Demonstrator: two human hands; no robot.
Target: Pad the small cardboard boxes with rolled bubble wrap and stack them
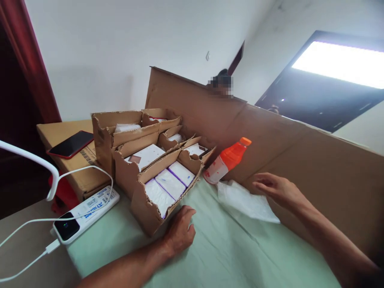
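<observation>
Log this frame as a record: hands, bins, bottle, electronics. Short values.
left hand: fingers curled, beside the front cardboard bin
right hand: fingers extended, near the plastic sheet
front bin contents: white packets with purple edges
bottle: orange cap, right of the bins
phone: dark screen, on a cardboard box
power bank: white, cable plugged in

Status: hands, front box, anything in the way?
Left hand: nothing visible in it, beside front box. Right hand: empty, by plastic bag. Box: white packets inside. Orange bottle beside bag, possible obstruction.
</observation>
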